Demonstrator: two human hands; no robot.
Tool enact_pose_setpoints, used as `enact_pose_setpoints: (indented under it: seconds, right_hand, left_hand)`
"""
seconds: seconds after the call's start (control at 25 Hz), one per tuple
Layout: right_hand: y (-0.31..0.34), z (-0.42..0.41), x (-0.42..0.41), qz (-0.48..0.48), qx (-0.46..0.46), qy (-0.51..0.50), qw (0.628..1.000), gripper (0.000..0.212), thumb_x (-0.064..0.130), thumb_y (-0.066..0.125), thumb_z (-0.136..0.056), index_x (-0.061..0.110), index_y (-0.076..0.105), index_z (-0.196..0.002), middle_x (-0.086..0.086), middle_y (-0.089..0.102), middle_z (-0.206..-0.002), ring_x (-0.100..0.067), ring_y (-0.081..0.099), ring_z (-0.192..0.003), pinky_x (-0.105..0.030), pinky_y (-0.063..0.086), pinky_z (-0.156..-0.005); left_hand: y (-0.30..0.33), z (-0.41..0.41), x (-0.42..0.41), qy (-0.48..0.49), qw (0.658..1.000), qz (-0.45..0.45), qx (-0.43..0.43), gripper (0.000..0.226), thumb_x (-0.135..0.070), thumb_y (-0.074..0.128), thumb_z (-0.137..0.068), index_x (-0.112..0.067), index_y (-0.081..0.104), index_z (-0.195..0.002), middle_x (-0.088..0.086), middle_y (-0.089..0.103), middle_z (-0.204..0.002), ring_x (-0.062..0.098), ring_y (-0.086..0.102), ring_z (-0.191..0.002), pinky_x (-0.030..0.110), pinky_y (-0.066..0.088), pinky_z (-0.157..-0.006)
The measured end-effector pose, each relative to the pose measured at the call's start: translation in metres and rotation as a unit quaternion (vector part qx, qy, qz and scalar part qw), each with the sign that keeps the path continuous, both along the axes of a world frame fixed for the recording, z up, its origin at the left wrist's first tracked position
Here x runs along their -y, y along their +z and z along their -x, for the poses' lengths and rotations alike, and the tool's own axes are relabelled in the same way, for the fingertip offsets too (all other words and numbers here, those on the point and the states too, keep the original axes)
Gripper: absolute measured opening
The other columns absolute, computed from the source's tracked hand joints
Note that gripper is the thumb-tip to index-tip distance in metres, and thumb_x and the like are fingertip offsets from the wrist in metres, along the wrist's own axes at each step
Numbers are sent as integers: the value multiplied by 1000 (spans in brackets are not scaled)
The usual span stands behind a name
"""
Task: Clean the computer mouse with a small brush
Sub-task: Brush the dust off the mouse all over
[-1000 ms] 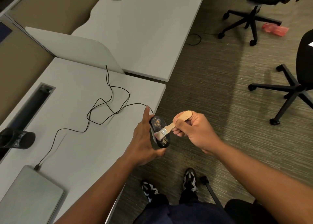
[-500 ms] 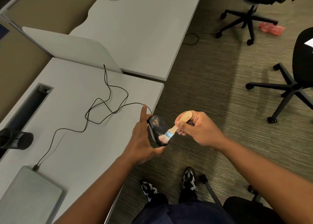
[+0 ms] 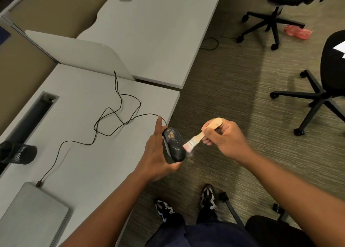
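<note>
A black computer mouse [image 3: 174,145] with orange-brown dirt specks on its back is held off the desk's right edge, over the carpet. My left hand [image 3: 155,153] grips it from the left side, index finger stretched up along it. My right hand [image 3: 223,139] grips the wooden handle of a small brush [image 3: 200,136]. Its pale bristles sit at the mouse's lower right side, blurred. The mouse's thin black cable [image 3: 112,119] loops across the desk to a closed grey laptop [image 3: 31,215].
The grey desk [image 3: 78,162] carries a black cup [image 3: 17,154] at its left edge and a cable slot. A second desk lies beyond a divider panel. Black office chairs [image 3: 324,97] stand on the carpet to the right. My shoes show below.
The brush has swept down and off the mouse's back to its lower right side. My right hand has shifted right. Dust falls near the bristles.
</note>
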State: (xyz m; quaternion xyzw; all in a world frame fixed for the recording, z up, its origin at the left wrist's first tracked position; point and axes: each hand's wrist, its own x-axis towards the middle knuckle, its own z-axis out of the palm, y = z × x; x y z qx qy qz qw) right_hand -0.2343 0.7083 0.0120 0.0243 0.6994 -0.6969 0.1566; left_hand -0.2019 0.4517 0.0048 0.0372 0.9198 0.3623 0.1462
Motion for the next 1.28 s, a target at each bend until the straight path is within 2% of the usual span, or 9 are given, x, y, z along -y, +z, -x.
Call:
enact_pose_setpoints:
  seconds: [0.12,0.36,0.52,0.6,0.76,0.88,1.0,1.08,1.28]
  right_hand:
    - [4,-6,17,107,36,-16,993,11,13,70,-97,21,77,-93,-13,79,-83,-19,75,-74,-23,59,-65]
    - [1,-10,31,70,47,-30,996,6,11,68,-99,13,73,-96,-10,79,-80,-17,74,-72,-23,58,-64]
    - [-2,-9,22,42,41,-34,998,7,12,68,-99,14,73,-95,-7,78,-77,-15,74,-70,-22,58,-63]
    - [-4,-8,18,18,35,-29,999,7,13,68,-99,15,73,-94,-6,78,-76,-13,73,-69,-22,58,-63]
    - [-5,-6,10,-28,-7,-40,999,14,14,69,-98,22,74,-88,-5,77,-75,-14,72,-69,-28,60,-66]
    - [2,-7,13,66,-22,-19,997,14,15,71,-97,26,76,-90,-7,78,-81,-16,74,-74,-24,59,-67]
    - [4,-11,26,109,-50,56,991,6,18,71,-96,18,76,-100,-6,76,-88,-18,71,-81,-26,59,-73]
    - [4,-12,30,69,-76,90,991,7,20,70,-97,17,76,-101,-2,74,-87,-18,68,-81,-29,57,-74]
    - [6,-11,20,-45,-114,141,982,8,31,68,-97,30,74,-91,6,72,-82,-10,64,-76,-34,55,-72]
  left_hand:
    - [0,1,-3,-9,1000,14,-3,158,-55,93,-54,-63,-29,-153,-8,36,-163,22,41,-149,55,44,-119]
    - [-4,2,-4,-4,1000,-4,-9,160,-46,98,-55,-64,-28,-153,-12,37,-160,19,43,-148,45,43,-117]
    - [-4,2,0,0,1000,-27,-8,153,-56,89,-54,-65,-28,-152,-50,31,-140,-8,38,-136,21,34,-108]
    - [-5,1,3,0,999,-30,-10,152,-56,90,-55,-66,-27,-151,-55,28,-138,-20,37,-131,14,31,-106]
    - [-2,1,4,5,1000,-27,-1,154,-55,92,-54,-68,-28,-150,-26,37,-151,-7,37,-138,20,33,-110]
    - [1,3,2,4,1000,-8,-4,157,-46,96,-55,-72,-31,-144,-20,38,-150,0,37,-137,29,37,-114]
    - [5,4,-2,-5,1000,14,-5,163,-37,101,-59,-72,-36,-141,-4,38,-161,13,40,-144,44,40,-121]
    - [7,5,-3,-9,1000,25,-1,165,-35,102,-61,-71,-39,-140,1,38,-163,22,41,-148,49,41,-121]
    - [6,5,1,-5,1000,16,-4,162,-46,97,-57,-63,-36,-149,0,44,-157,21,47,-141,43,46,-114]
